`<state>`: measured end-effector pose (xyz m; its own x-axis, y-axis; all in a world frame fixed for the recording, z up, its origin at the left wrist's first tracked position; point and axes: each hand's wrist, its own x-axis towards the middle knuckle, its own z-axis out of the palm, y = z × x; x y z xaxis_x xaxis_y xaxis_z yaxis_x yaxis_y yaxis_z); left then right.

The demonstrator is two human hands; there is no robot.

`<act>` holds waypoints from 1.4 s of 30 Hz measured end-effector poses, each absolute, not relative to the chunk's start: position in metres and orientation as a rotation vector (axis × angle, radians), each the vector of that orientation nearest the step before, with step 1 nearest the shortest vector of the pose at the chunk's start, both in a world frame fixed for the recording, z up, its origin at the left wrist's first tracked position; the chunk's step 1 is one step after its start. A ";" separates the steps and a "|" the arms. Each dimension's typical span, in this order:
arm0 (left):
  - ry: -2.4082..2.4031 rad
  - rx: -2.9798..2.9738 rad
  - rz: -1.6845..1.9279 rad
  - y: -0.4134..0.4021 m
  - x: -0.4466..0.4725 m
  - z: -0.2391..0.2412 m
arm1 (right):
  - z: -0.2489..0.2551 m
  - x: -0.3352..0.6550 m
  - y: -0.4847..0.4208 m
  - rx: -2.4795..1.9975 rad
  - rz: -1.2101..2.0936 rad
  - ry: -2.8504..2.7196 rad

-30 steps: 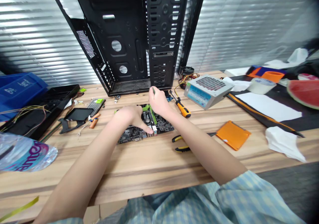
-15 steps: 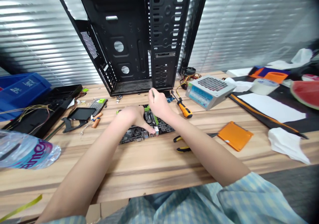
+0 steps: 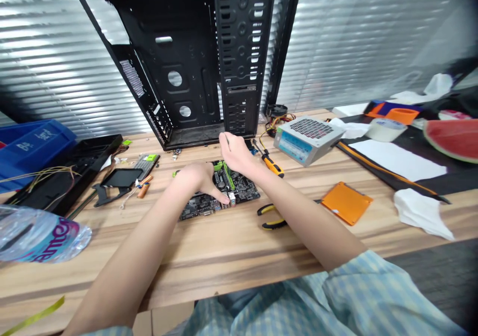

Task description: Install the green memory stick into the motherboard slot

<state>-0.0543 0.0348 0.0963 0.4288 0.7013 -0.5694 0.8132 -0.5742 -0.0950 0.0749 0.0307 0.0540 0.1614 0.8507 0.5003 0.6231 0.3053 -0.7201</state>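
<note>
A black motherboard point(image 3: 246, 189) with green slots lies flat on the wooden table. My left hand point(image 3: 201, 179) spans its left half, the thumb pressed near the port edge closest to me; its other fingers are hidden behind the hand. Over the board's far side, my right hand point(image 3: 234, 153) is closed, fingers pinched together. Something thin and dark shows between them, too small to name. To the right of that hand lies a screwdriver point(image 3: 274, 167) with an orange and black handle. Yellow and black plier handles point(image 3: 274, 225) show partly beneath my right forearm.
Behind the board stands an open black computer case point(image 3: 194, 42). A power supply point(image 3: 308, 139) and an orange plate point(image 3: 345, 203) are to the right. On the left are a water bottle point(image 3: 45, 234), a blue bin point(image 3: 35, 142) and a black bracket point(image 3: 108, 194).
The whole view has shifted slightly, so the case and the right-hand items appear further left. Both hands keep nearly the same place over the motherboard.
</note>
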 end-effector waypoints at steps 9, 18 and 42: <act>1.228 2.479 -0.835 0.044 -0.060 0.090 | 0.112 0.082 0.000 -1.212 0.373 -1.384; 1.125 2.592 -0.079 0.066 -0.092 0.100 | 0.069 0.088 0.029 -1.234 0.891 -1.326; 0.831 2.410 0.751 0.068 -0.110 0.119 | 0.040 0.065 0.030 -0.771 1.263 -1.076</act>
<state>-0.1099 0.0678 0.1185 0.6654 0.6660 0.3372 0.4029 -0.7007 0.5888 0.0645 0.0299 0.0402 -0.0329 0.9785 0.2034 -0.3557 0.1788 -0.9173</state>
